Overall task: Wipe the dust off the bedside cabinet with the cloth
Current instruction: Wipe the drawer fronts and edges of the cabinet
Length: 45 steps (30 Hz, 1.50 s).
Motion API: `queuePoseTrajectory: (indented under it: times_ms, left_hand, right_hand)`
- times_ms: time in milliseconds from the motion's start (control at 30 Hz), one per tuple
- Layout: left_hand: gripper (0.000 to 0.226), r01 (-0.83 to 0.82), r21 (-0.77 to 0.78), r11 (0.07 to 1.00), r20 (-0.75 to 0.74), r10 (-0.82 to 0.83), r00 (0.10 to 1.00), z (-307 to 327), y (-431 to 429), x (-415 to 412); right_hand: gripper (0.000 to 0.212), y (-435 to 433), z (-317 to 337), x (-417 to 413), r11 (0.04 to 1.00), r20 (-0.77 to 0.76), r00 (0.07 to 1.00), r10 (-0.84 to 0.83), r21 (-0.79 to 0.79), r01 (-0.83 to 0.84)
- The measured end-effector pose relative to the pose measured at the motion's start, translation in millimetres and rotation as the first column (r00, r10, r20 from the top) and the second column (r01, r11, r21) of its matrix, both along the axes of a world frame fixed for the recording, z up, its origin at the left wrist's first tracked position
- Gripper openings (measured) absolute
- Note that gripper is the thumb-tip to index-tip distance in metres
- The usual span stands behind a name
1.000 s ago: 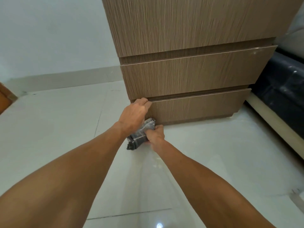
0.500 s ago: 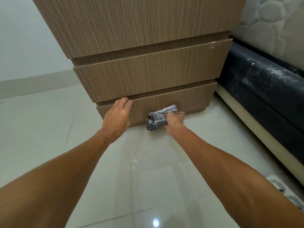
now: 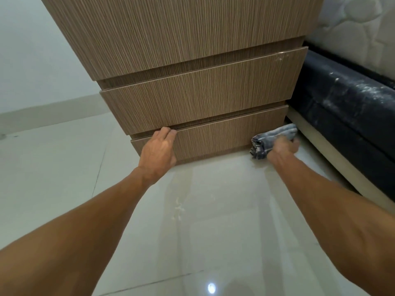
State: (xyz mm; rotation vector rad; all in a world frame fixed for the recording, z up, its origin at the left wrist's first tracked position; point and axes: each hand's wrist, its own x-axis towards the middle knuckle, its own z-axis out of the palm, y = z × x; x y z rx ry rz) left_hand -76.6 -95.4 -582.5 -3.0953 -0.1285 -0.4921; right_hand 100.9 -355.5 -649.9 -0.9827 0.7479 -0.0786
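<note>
The room is a pale bedroom corner: a glossy tiled floor (image 3: 213, 210) with a light reflected near the bottom edge, a plain wall (image 3: 32, 60) with a skirting strip on the left, and a bed on the right, its dark base (image 3: 342, 107) dusty and a quilted white mattress (image 3: 359, 28) above it.

The bedside cabinet (image 3: 181, 39) fills the middle, wood-grained, standing on the floor with its right side just beside the bed base. Two drawer fronts show below the top panel; the lower drawer (image 3: 213, 135) sits close above the floor.

The left hand (image 3: 158, 150) rests on the left end of the lower drawer, fingers hooked over its top edge, apparently bracing; it holds nothing.

The right hand (image 3: 282, 148) has its grip closed around the cloth (image 3: 271, 139), a bunched grey checked roll. The cloth lies at the lower drawer's right end, near the cabinet's bottom right corner and close to the floor; the blur hides whether it still touches the wood. Its long axis runs roughly left to right, along the drawer front.

The unwiped-looking run of drawer face lies to the left of the cloth, between the two hands, so a return stroke would likely travel leftwards. The right hand is the nearer one and already carries the cloth. The gap to the bed base is tight on the right.
</note>
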Motion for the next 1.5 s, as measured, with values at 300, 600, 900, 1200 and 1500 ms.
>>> queuePoseTrajectory:
  times_ms: [300, 600, 900, 1200, 1500]
  left_hand:
    - [0.059, 0.089, 0.008, 0.996, -0.017, -0.089, 0.996, 16.7, 19.8, 1.8]
    - [0.057, 0.138, -0.062, 0.988, 0.043, -0.135, 0.99, 15.3, 26.1, 2.5]
    - [0.064, 0.125, -0.154, 0.98, -0.039, -0.132, 0.99, 18.5, 30.4, -3.6]
    - [0.063, 0.071, -0.181, 0.981, -0.229, -0.112, 0.967, 43.5, 20.6, -8.9]
    - [0.056, 0.168, -0.036, 0.985, -0.171, -0.172, 0.97, 95.2, -49.9, 3.1]
  right_hand:
    - [0.037, 119.3, -2.4, -52.9, 0.972, -0.039, 0.996, 0.08, 0.223, -0.069]
    - [0.035, 202.4, -18.5, -100.1, 0.936, -0.131, 0.948, 0.291, 0.245, -0.254]
    - [0.02, 245.0, -12.5, -151.1, 0.621, 0.0, 0.649, 0.761, 0.292, -0.728]
    - [0.019, 144.3, 3.3, -141.2, 0.592, 0.103, 0.697, 0.709, 0.45, -0.669]
    - [0.048, 37.8, 79.7, -95.1, 0.829, 0.054, 0.83, 0.555, 0.051, -0.557]
